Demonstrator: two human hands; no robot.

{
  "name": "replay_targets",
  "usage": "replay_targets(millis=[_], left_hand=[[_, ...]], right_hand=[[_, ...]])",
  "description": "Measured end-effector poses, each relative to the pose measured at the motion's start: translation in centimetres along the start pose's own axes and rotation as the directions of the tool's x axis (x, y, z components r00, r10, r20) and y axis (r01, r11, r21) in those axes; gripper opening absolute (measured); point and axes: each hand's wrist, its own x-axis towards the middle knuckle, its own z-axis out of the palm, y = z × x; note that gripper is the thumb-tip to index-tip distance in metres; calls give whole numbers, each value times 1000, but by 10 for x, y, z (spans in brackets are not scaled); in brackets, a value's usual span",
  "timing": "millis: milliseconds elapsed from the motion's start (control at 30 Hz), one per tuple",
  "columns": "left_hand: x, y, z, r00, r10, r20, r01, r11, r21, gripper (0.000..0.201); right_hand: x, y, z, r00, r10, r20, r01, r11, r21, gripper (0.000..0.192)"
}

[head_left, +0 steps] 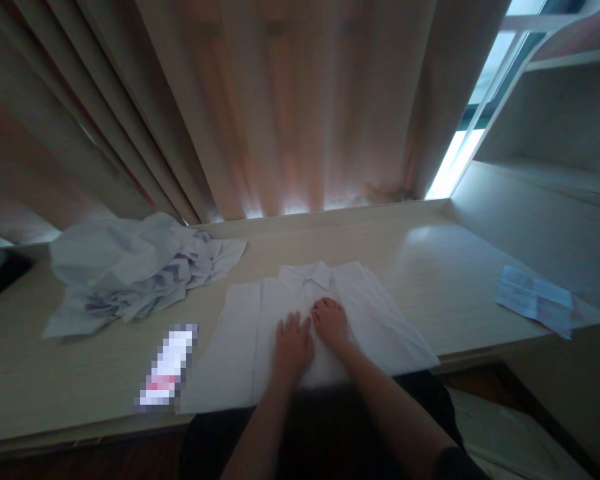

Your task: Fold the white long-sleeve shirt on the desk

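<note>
A white collared shirt (230, 360) lies spread on the table in front of me, its collar toward the far side and its sides folded inward. My left hand (293, 347) rests on the shirt's front with fingers stretched out and slightly apart. Just right of it, my right hand (331, 323) is on the shirt front below the collar. Its fingers are bent and drawn together at the cloth by the front opening. The exact grip of its fingertips is too small to make out.
On the left lies a crumpled heap of white cloth (130, 267). A pixelated phone-shaped object (167, 367) is beside the shirt. A folded bluish paper (534, 300) sits at the right table edge. Curtains (300, 107) hang behind the table (380, 233), and a shelf unit (540, 213) borders the right.
</note>
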Motion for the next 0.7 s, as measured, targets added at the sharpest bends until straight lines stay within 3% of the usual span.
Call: replay_targets(millis=[300,433,533,700], left_hand=[[2,2,-2,998,50,-22,-50,998,26,40],[0,8,-9,995,94,-17,-94,995,28,32],[-16,10,-15,997,73,-16,-73,997,24,30],[-70,-5,-20,999,-27,-19,27,999,18,37]], right_hand=[[-65,2,-13,994,-97,54,94,994,62,16],[-73,-2,-17,994,-99,42,97,994,45,14],[-71,-5,-22,993,-105,55,105,994,-3,14],[-74,-6,-22,991,-106,87,108,994,-25,19]])
